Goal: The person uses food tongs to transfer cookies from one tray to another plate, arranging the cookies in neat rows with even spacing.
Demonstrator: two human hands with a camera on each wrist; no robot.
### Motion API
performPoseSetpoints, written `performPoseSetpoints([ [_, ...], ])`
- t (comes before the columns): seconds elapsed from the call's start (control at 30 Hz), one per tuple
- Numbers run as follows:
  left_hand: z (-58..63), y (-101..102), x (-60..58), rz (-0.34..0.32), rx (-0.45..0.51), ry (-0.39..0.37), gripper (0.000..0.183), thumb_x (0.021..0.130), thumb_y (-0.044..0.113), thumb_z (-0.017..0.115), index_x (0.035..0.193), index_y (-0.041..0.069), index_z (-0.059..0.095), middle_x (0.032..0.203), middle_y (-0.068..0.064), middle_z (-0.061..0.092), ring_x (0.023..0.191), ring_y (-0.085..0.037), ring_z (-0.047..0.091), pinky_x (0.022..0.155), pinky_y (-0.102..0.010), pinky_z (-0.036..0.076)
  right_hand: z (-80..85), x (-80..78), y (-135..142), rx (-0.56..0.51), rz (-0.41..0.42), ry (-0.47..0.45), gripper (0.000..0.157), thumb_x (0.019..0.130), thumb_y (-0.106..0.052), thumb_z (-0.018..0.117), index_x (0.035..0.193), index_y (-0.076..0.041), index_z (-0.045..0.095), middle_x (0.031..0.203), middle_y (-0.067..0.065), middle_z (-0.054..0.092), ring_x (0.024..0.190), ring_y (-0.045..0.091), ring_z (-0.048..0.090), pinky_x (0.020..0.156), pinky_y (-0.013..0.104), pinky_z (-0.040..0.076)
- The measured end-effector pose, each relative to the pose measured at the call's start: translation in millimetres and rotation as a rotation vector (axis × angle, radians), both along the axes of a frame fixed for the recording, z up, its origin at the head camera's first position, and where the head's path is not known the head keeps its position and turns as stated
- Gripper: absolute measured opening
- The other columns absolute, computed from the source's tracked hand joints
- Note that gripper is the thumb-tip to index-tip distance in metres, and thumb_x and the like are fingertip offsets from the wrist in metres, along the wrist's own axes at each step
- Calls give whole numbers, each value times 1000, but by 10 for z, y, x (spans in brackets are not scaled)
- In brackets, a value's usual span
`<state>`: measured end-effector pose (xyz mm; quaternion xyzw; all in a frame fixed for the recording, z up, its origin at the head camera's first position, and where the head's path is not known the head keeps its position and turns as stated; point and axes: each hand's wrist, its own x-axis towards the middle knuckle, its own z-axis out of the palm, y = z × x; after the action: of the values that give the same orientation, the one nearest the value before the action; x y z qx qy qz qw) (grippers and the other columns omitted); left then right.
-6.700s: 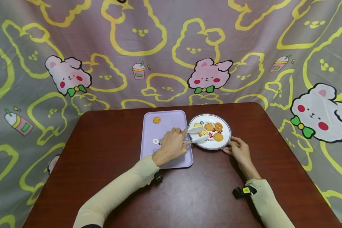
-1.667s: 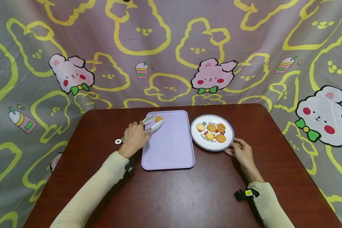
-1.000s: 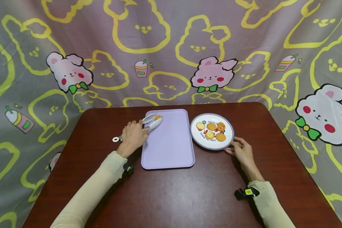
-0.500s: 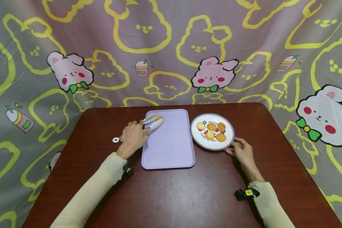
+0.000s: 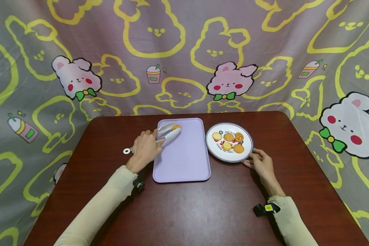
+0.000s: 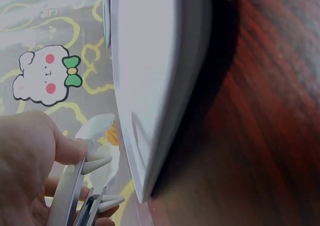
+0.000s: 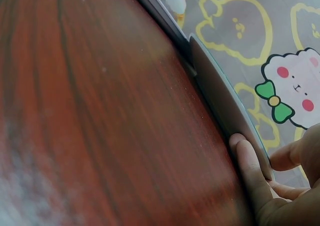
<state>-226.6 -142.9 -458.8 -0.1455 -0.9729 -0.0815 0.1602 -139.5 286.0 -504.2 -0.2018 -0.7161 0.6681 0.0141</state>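
Note:
In the head view my left hand (image 5: 147, 149) grips a pair of tongs (image 5: 172, 136) with white tips, reaching over the upper left of a lilac tray (image 5: 184, 164). A small golden cookie (image 5: 176, 127) sits between those tips near the tray's far edge. The left wrist view shows my fingers around the metal arms of the tongs (image 6: 67, 193), the orange-brown cookie (image 6: 113, 135) beyond. My right hand (image 5: 261, 165) pinches the near right rim of a round white plate (image 5: 215, 152), thumb on top and fingers beneath. Several cookies (image 5: 238, 148) lie on that plate.
Tray and plate stand side by side on a dark brown wooden table (image 5: 184, 212). A patterned curtain (image 5: 178, 44) rises right behind the table's far edge and along both sides.
The tongs have left the plate, where their tips were among the cookies, and crossed to the tray's upper left. Lately tongs and cookie have shifted slightly right. My right hand keeps the plate's rim.

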Motion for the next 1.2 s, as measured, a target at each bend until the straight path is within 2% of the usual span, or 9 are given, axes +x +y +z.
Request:
performPoseSetpoints([
  [0.4,61,227,82,-60,2,32,56,95,44,72,136,6,67,106,-22,73,93,-39,69,72,-51,58,3,9,-4,-1,-1,6,50,109,-13,48,153,8,38,87,-14,68,72,0,73,75,22,62],
  [0.9,119,443,115,-240,34,53,56,96,45,71,138,9,68,108,-15,75,96,-34,71,75,-48,59,-10,-1,-4,-3,-7,18,49,108,-11,48,152,8,39,85,-16,68,71,0,73,74,22,62],
  [1.2,129,597,130,-303,-15,49,52,95,44,72,134,10,68,102,-13,74,91,-32,69,71,-48,58,0,-6,8,2,0,1,50,109,-13,48,154,7,38,85,-15,68,72,0,73,74,21,62],
])
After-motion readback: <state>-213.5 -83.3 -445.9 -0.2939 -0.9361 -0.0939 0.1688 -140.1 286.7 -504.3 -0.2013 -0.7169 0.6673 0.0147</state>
